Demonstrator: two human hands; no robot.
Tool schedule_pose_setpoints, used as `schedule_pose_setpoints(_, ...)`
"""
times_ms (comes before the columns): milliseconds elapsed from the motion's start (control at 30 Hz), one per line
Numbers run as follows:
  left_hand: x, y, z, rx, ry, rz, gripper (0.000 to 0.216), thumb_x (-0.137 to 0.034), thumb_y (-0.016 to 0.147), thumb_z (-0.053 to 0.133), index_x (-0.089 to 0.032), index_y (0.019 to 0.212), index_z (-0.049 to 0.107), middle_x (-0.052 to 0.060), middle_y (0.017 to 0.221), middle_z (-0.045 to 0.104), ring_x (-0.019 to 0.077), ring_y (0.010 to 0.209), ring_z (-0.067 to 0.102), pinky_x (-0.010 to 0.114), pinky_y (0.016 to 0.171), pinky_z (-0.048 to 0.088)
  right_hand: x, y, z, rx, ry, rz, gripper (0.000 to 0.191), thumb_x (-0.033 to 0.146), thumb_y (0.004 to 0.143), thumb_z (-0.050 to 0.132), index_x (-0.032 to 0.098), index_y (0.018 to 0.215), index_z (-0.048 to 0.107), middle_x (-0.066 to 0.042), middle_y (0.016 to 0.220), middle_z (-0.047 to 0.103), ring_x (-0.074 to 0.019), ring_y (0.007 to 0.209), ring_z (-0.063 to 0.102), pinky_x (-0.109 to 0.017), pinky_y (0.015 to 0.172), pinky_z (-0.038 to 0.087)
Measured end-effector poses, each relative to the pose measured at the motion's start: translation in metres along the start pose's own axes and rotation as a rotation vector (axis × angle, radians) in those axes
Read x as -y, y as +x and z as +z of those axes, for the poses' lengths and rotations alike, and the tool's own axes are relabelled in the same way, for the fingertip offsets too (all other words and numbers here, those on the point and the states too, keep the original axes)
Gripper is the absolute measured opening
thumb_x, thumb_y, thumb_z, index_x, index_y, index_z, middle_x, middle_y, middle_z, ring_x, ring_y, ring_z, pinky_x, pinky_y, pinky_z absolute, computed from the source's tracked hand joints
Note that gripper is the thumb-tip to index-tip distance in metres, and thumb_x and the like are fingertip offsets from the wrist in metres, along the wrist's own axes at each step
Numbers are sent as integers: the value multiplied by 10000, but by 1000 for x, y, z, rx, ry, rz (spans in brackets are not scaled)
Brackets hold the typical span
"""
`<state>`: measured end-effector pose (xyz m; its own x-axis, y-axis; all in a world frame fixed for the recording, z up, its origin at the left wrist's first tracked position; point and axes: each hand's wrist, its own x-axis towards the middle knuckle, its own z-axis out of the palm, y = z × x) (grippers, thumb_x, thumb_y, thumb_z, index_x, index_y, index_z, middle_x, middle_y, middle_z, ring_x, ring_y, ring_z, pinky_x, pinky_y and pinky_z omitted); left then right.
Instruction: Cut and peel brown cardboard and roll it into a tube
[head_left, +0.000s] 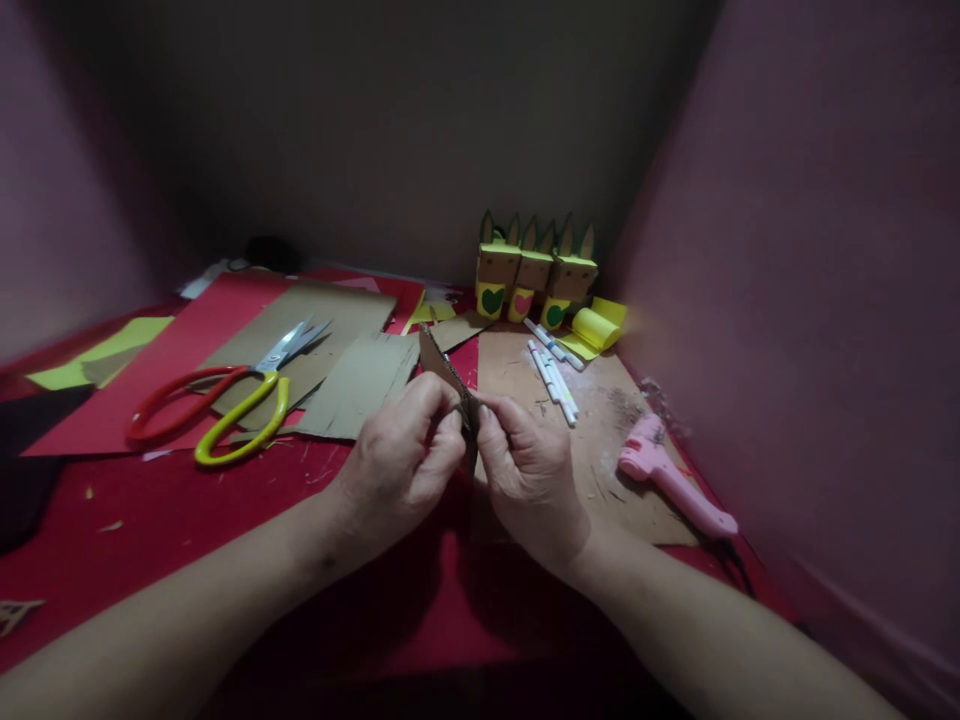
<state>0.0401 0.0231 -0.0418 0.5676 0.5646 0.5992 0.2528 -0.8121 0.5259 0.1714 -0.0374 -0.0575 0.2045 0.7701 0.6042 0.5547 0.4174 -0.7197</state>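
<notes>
A piece of cardboard (441,362) stands on edge between my two fists, its upper part sticking up past the fingers. My left hand (412,445) pinches it from the left. Gripping the same piece from the right is my right hand (529,465), its thumb close to the left thumb. Both hands hide the cardboard's lower part. Left of them lie scissors (274,375) with one red and one yellow handle, blades parted, on cardboard sheets. Flat grey cardboard (364,385) lies just beyond my left hand.
A pink glue gun (675,480) rests on a cardboard mat (600,480) at right. Several markers (553,383) lie on it. Behind stand three eared cardboard figures (534,272) beside curled yellow paper (596,328). Red paper (176,365) lies left; walls rise on both sides.
</notes>
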Motion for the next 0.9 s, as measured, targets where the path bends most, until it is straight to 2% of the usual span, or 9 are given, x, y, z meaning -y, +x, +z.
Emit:
schedule_pose_setpoints(233, 1, 4, 1, 4, -99, -111, 155, -245, 909, 388, -198, 821, 506, -2, 704, 505, 144, 628, 482, 300, 596, 435, -1, 4, 0, 6, -10, 61, 144, 246, 910, 479, 214, 883, 617, -7, 720, 642, -131, 611, 562, -261, 592, 424)
schedule_pose_setpoints(300, 3, 3, 2, -4, -86, -82, 156, -244, 911, 386, -197, 821, 504, 9, 722, 508, 150, 643, 487, 311, 609, 441, -2, 5, 1, 7, -20, 100, 124, 240, 883, 505, 218, 781, 572, 19, 634, 580, -120, 559, 522, -256, 556, 388)
schedule_pose_setpoints(400, 4, 1, 4, -10, -30, -18, 149, -220, 910, 382, -199, 827, 503, 31, 763, 522, 163, 682, 501, 329, 634, 451, -2, 4, 1, 14, -8, 134, 190, 226, 871, 504, 226, 684, 473, 43, 585, 504, -107, 537, 474, -254, 540, 351)
schedule_pose_setpoints(567, 5, 1, 3, -22, 35, 46, 135, -190, 904, 373, -204, 834, 488, 41, 764, 520, 171, 678, 508, 326, 598, 442, -4, 5, 1, 21, 73, 167, 189, 215, 851, 513, 229, 672, 454, 54, 580, 492, -100, 529, 463, -250, 531, 354)
schedule_pose_setpoints(733, 10, 3, 2, 21, -20, -1, 137, -202, 898, 379, -187, 833, 499, 36, 779, 532, 160, 668, 514, 325, 621, 454, -10, 8, 2, 44, 188, 229, 128, 240, 833, 542, 226, 707, 520, 43, 608, 566, -109, 547, 522, -253, 553, 416)
schedule_pose_setpoints(900, 19, 4, 1, 83, -76, -2, 120, -209, 889, 401, -189, 830, 503, 20, 758, 538, 154, 666, 520, 315, 635, 458, -12, 11, 0, 68, 169, 211, 72, 220, 792, 565, 220, 723, 544, 22, 669, 604, -123, 610, 553, -270, 612, 447)
